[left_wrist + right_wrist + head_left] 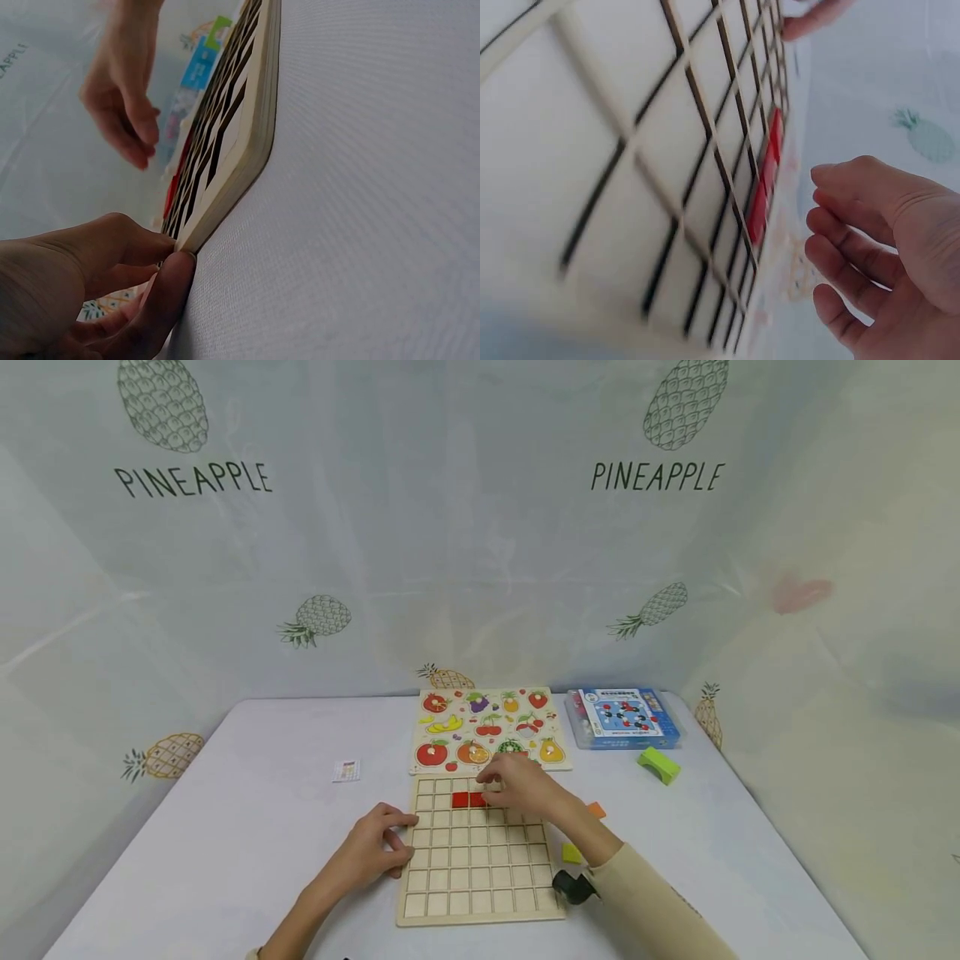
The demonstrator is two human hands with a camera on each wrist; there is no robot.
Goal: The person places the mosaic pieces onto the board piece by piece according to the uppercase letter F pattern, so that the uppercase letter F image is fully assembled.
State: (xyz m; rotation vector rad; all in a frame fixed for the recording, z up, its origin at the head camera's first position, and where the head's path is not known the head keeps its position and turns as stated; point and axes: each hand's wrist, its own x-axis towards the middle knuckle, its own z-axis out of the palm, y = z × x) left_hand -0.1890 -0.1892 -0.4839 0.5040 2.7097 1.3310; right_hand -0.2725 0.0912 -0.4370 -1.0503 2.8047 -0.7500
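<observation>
A wooden grid board (459, 881) lies flat on the white table. Two red square tiles (460, 800) sit side by side in its second row from the far edge. At the board's left edge, my left hand (371, 843) holds the rim with thumb and fingers; the left wrist view shows the fingertips against the rim (251, 161). Over the far part of the board hovers my right hand (521, 782), close to the red tiles. Its fingers (847, 244) are loosely bent, and nothing shows between them in the right wrist view. Part of the grid is hidden beneath it.
A fruit peg puzzle (465, 731) lies beyond the board. At the back right is a blue plastic box (622, 720), with a green arch block (660, 766) before it. Orange (596, 810) and yellow (572, 853) pieces lie right of the board; a small card (347, 771) lies left.
</observation>
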